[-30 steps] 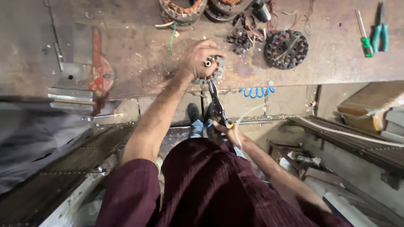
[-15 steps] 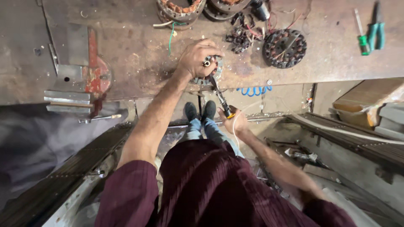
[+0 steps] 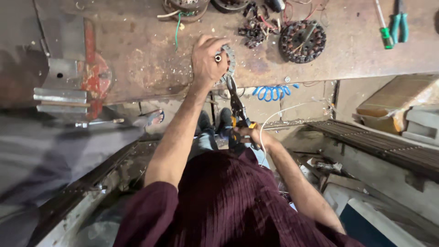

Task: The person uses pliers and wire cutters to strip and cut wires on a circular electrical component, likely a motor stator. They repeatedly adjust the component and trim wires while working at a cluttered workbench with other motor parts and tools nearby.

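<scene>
My left hand (image 3: 208,59) presses down on a grey ring-shaped metal part (image 3: 228,58) at the front edge of the rusty workbench (image 3: 137,59), fingers curled over it. My right hand (image 3: 249,135) is closed on the yellow-and-black handles of metal snips (image 3: 237,106). The snips' blades point up to the ring's near edge, just below my left hand. Both arms reach out from a dark maroon shirt.
A red and grey bench vise (image 3: 75,84) sits at the left. Round motor stators (image 3: 302,40) and tangled wires lie at the back. A green screwdriver (image 3: 385,29) and green pliers (image 3: 400,23) lie far right. A blue coiled cord (image 3: 272,91) hangs under the bench edge.
The view has shifted slightly. My right hand has kept the snips at the ring while my left hand stays on the part.
</scene>
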Motion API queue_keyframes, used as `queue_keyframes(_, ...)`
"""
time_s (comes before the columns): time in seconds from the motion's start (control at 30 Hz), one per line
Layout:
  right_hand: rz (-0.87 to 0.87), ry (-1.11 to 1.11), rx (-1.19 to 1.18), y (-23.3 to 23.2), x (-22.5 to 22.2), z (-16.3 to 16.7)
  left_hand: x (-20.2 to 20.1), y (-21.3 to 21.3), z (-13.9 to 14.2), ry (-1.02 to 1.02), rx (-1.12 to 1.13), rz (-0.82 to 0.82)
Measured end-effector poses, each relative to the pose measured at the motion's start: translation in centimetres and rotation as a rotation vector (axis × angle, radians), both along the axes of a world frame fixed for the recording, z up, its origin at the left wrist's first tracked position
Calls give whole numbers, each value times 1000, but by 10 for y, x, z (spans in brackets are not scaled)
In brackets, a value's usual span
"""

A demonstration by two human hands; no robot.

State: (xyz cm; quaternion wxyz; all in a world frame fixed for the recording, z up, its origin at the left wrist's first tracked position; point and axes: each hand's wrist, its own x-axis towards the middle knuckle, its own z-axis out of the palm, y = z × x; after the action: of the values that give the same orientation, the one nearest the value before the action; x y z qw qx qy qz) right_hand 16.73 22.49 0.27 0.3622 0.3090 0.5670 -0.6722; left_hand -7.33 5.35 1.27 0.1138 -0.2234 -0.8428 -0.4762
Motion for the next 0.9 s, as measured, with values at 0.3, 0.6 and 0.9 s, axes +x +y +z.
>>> queue_keyframes(0.3,14,-297,-520,24,-29,34,-24,-6,-7,-101,108,-277)
queue_keyframes(0.6,385,-179,7,48,-43,7,-20,-5,-7,-82,58,-213)
queue_keyframes(0.9,244,-324,-130,47,-42,-24,-27,0,-7,9,75,-273)
